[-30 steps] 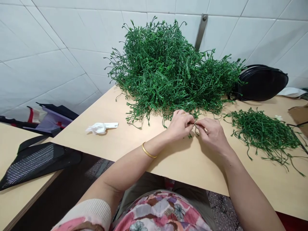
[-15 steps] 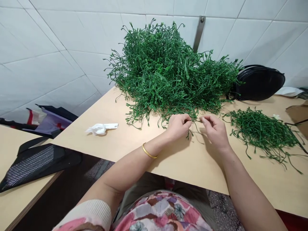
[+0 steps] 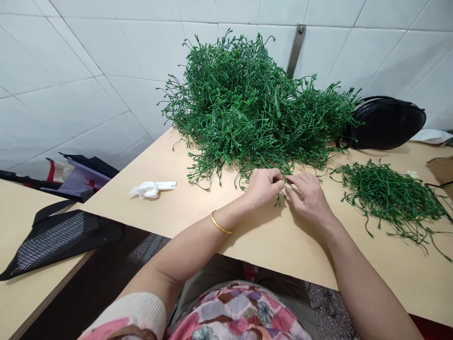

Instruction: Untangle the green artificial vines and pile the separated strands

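My left hand (image 3: 264, 187) is closed in a pinch on a green plastic stem (image 3: 278, 200), whose small budded end hangs below the fingers. My right hand (image 3: 308, 197) is right beside it, index finger and thumb bent in around the same stem at the left fingertips. Most of the stem is hidden by the fingers. Just behind both hands rises a large tangled heap of green artificial stems (image 3: 244, 104) with budded tips. To the right lies a smaller pile of the same stems (image 3: 391, 191).
A crumpled white tissue (image 3: 151, 189) lies left on the table (image 3: 198, 215). A black bag (image 3: 389, 123) stands at the back right, beside the heap. A metal bracket (image 3: 296, 51) is fixed on the tiled wall. Lower left, a black mesh item (image 3: 53, 238) rests on another table.
My right hand has moved left, closing the gap to my left hand, its fingers now at the left fingertips. My left hand keeps its pinch. The view has shifted slightly.
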Action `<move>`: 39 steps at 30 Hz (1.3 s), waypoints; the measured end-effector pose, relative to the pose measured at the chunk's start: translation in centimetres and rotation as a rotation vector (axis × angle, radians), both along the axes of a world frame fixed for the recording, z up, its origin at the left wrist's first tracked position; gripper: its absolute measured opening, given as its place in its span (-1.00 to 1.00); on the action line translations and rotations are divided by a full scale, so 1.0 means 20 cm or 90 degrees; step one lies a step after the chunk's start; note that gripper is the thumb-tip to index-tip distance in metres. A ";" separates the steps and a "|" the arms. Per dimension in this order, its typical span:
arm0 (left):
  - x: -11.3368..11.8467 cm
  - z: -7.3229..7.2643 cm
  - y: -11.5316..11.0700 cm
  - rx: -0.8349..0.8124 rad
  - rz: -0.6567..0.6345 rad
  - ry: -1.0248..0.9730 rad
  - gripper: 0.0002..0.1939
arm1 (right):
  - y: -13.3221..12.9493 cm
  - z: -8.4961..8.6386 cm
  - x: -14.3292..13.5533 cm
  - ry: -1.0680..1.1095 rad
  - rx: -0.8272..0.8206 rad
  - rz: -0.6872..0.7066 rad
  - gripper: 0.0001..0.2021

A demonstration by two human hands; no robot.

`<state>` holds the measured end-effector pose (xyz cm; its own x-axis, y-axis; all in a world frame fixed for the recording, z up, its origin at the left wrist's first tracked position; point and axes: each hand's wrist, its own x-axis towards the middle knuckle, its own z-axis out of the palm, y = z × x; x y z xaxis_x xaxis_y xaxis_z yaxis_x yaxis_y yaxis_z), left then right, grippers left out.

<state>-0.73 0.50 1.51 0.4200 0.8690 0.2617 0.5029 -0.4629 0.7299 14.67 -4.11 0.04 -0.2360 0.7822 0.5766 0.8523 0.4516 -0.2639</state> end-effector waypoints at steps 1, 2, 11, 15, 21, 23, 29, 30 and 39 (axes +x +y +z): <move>0.00 0.00 0.00 0.027 0.005 0.027 -0.85 | 0.00 0.00 0.00 0.010 -0.006 -0.007 -0.75; 0.00 0.01 -0.01 0.059 0.010 0.053 -0.85 | 0.01 0.00 0.00 0.025 -0.011 -0.010 -0.76; 0.00 -0.01 0.00 0.054 -0.016 -0.047 -0.71 | -0.01 0.04 0.00 0.274 -0.193 -0.024 -0.75; 0.00 -0.04 0.01 0.006 -0.083 -0.125 -0.80 | -0.02 0.05 0.01 0.325 -0.221 -0.043 -0.75; 0.00 -0.02 0.01 -0.030 -0.056 -0.121 -0.88 | -0.03 0.05 0.02 0.321 -0.322 0.062 -0.69; 0.00 -0.01 0.00 -0.021 -0.038 -0.080 -0.88 | -0.02 0.04 0.04 0.308 -0.346 0.151 -0.55; -0.01 0.01 0.00 0.065 -0.070 0.044 -0.84 | -0.02 0.06 0.03 0.252 -0.239 0.098 -0.73; -0.01 0.01 0.00 0.083 -0.083 0.077 -0.83 | -0.02 0.06 0.03 0.235 -0.227 0.086 -0.75; 0.00 0.01 0.00 0.198 -0.193 0.311 -0.82 | -0.02 0.03 -0.01 0.068 -0.149 0.042 -0.76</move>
<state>-0.67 0.51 1.64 0.7683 0.6084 0.1988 0.5571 -0.7886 0.2602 14.50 -4.45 0.72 -0.2383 0.8824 0.4056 0.7846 0.4211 -0.4551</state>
